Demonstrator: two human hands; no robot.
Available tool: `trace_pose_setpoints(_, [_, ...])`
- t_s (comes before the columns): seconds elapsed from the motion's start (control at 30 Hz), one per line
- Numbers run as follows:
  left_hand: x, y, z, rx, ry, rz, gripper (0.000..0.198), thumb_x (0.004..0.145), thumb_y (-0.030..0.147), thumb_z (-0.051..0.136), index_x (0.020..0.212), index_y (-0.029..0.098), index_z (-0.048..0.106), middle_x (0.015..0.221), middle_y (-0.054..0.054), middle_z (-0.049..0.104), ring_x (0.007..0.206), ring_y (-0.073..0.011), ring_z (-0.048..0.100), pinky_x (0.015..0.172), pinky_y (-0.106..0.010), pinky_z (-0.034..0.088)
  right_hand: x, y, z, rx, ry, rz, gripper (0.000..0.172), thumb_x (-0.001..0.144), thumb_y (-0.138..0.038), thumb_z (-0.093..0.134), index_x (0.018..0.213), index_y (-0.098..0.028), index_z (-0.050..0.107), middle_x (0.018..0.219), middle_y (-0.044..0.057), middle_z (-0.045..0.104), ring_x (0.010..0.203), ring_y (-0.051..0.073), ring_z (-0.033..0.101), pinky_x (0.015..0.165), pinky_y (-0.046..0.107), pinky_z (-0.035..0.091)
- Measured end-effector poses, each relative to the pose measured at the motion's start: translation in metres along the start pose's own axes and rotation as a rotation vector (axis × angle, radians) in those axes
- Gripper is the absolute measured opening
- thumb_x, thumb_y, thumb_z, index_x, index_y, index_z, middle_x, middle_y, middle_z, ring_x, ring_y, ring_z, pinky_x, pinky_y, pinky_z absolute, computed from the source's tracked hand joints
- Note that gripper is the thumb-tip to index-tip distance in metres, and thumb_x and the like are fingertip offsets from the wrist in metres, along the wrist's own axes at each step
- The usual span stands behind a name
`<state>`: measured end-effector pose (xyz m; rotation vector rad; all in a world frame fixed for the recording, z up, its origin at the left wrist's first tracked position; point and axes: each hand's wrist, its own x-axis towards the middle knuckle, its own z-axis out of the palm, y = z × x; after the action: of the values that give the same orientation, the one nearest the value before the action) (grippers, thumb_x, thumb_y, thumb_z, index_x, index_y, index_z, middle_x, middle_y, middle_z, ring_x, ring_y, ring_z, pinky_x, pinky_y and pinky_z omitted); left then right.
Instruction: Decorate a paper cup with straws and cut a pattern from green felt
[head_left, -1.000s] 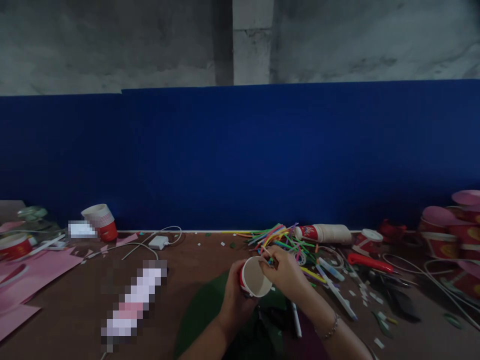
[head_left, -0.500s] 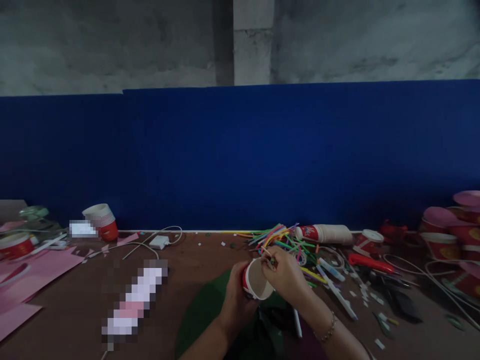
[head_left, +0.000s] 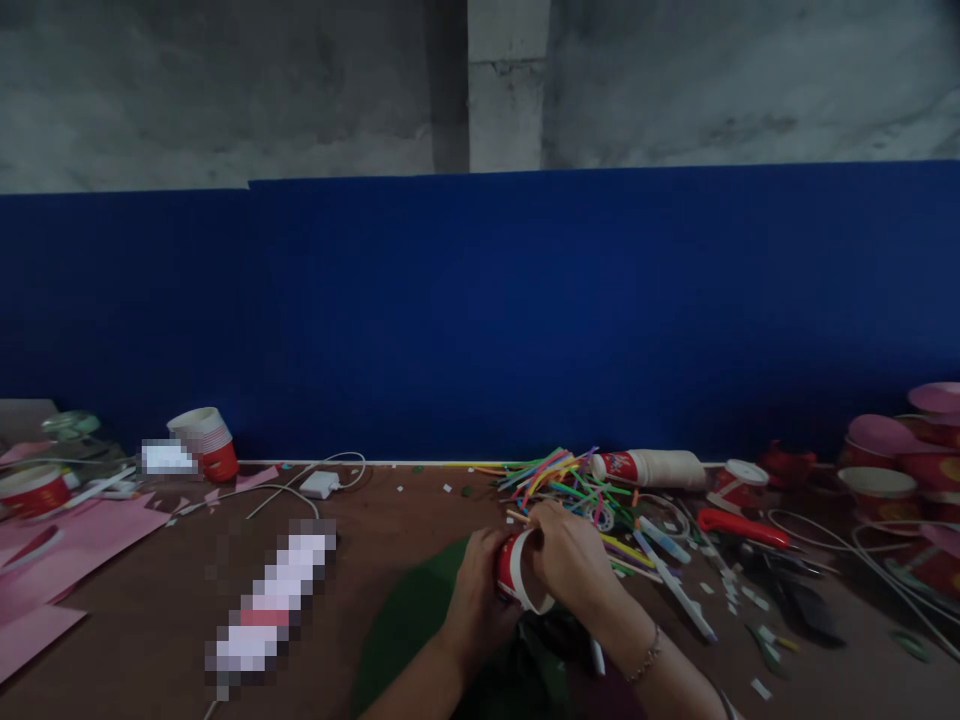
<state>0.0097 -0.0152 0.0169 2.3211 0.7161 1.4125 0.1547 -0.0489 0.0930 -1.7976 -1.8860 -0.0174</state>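
Note:
My left hand [head_left: 480, 580] wraps round a red and white paper cup [head_left: 511, 572] from its left side. The cup is tilted, its open mouth facing right and towards me. At its far right rim is my right hand [head_left: 574, 555], fingers closed on a thin pale orange stick [head_left: 517, 517] whose end pokes out to the left. The right fingers cover part of the cup's mouth, and I cannot tell whether they touch its wall. Beyond my hands lies a bundle of coloured pipe cleaners [head_left: 551, 475].
At the back, a stack of paper cups [head_left: 667, 468] lies on its side. A red-handled tool [head_left: 742, 527], a pen [head_left: 679, 590] and paper scraps are to the right. Leftward sit pink paper [head_left: 97, 535], a white charger [head_left: 320, 485] and a cup stack [head_left: 214, 450]. A blue partition [head_left: 480, 320] stands behind.
The cup has turned so its mouth faces more to the right, showing more of its red side. My right hand has moved slightly right and down along the rim.

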Motion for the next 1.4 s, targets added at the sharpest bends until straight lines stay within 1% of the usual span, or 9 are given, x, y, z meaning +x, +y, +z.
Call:
trace_pose_setpoints(0.17, [-0.002, 0.000, 0.003, -0.060, -0.008, -0.052, 0.061, 0.063, 0.016, 0.068, 0.118, 0.020, 0.043, 0.107, -0.010, 0.054, 0.097, -0.0257, 0.054, 0.083, -0.040, 0.045, 0.001, 0.003, 0.005, 0.052, 0.009, -0.005, 0.017, 0.066, -0.008, 0.048, 0.078, -0.016, 0.057, 0.081, 0.006, 0.063, 0.076, 0.019, 0.057, 0.067, 0.026, 0.034])
trace_pose_setpoints(0.37, [0.004, 0.005, 0.001, -0.267, 0.197, -0.158, 0.057, 0.063, 0.018, 0.069, 0.114, 0.019, 0.043, 0.112, -0.010, 0.052, 0.106, -0.0260, 0.052, 0.092, -0.041, 0.041, 0.005, 0.006, -0.006, 0.179, 0.016, 0.033, 0.007, 0.069, -0.015, 0.048, 0.064, -0.019, 0.050, 0.058, -0.001, 0.053, 0.056, 0.012, 0.048, 0.053, 0.021, 0.028])
trace_pose_setpoints(0.6, [0.006, 0.002, -0.003, -0.362, 0.245, -0.231, 0.069, 0.061, 0.022, 0.073, 0.121, 0.021, 0.040, 0.119, -0.010, 0.051, 0.108, -0.0267, 0.052, 0.094, -0.041, 0.040, -0.004, -0.003, -0.018, 0.170, -0.167, 0.063, 0.027, 0.072, -0.025, 0.051, 0.046, -0.018, 0.048, 0.045, 0.001, 0.050, 0.044, 0.011, 0.043, 0.045, 0.024, 0.019])
trace_pose_setpoints(0.73, [0.002, -0.005, -0.001, -0.449, 0.113, -0.295, 0.061, 0.064, 0.026, 0.073, 0.118, 0.021, 0.044, 0.116, -0.009, 0.055, 0.107, -0.0267, 0.053, 0.093, -0.042, 0.043, -0.008, -0.007, -0.023, 0.188, -0.124, 0.104, 0.012, 0.069, -0.027, 0.057, 0.073, -0.017, 0.062, 0.065, 0.006, 0.064, 0.059, 0.017, 0.056, 0.053, 0.024, 0.031])
trace_pose_setpoints(0.83, [-0.005, -0.013, 0.003, -0.588, -0.009, -0.379, 0.057, 0.071, 0.032, 0.066, 0.123, 0.022, 0.044, 0.122, -0.011, 0.054, 0.114, -0.0278, 0.051, 0.096, -0.045, 0.041, -0.005, -0.004, -0.026, 0.334, 0.018, 0.068, 0.035, 0.065, -0.020, 0.058, 0.100, -0.018, 0.060, 0.094, 0.007, 0.065, 0.084, 0.020, 0.058, 0.069, 0.026, 0.040])
trace_pose_setpoints(0.97, [-0.011, -0.015, 0.006, -0.764, -0.110, -0.447, 0.066, 0.068, 0.038, 0.070, 0.127, 0.020, 0.044, 0.129, -0.013, 0.051, 0.119, -0.0309, 0.047, 0.098, -0.046, 0.039, 0.003, 0.003, -0.025, 0.436, 0.019, 0.011, 0.022, 0.070, -0.018, 0.052, 0.087, -0.018, 0.065, 0.082, 0.004, 0.066, 0.073, 0.017, 0.057, 0.066, 0.024, 0.040])
trace_pose_setpoints(1.1, [-0.005, -0.002, 0.005, -0.662, -0.100, -0.393, 0.067, 0.066, 0.029, 0.072, 0.126, 0.023, 0.042, 0.123, -0.011, 0.055, 0.112, -0.0278, 0.052, 0.094, -0.042, 0.043, 0.004, 0.008, -0.020, 0.346, 0.014, 0.069, 0.016, 0.072, -0.019, 0.049, 0.072, -0.017, 0.065, 0.064, 0.002, 0.062, 0.059, 0.015, 0.052, 0.055, 0.022, 0.034])
trace_pose_setpoints(1.27, [0.003, 0.010, 0.002, -0.487, -0.013, -0.316, 0.059, 0.065, 0.023, 0.071, 0.118, 0.018, 0.046, 0.110, -0.009, 0.060, 0.097, -0.0235, 0.058, 0.086, -0.037, 0.047, 0.002, 0.007, -0.019, 0.330, -0.002, 0.075, 0.013, 0.070, -0.017, 0.051, 0.071, -0.018, 0.064, 0.065, 0.001, 0.063, 0.060, 0.015, 0.054, 0.055, 0.022, 0.034])
trace_pose_setpoints(1.4, [0.003, 0.012, -0.001, -0.471, -0.109, -0.317, 0.054, 0.066, 0.024, 0.068, 0.116, 0.017, 0.048, 0.109, -0.008, 0.061, 0.095, -0.0229, 0.058, 0.084, -0.035, 0.048, 0.005, 0.007, -0.018, 0.482, -0.009, 0.096, 0.017, 0.073, -0.026, 0.053, 0.080, -0.018, 0.066, 0.074, 0.003, 0.066, 0.066, 0.017, 0.057, 0.059, 0.023, 0.039])
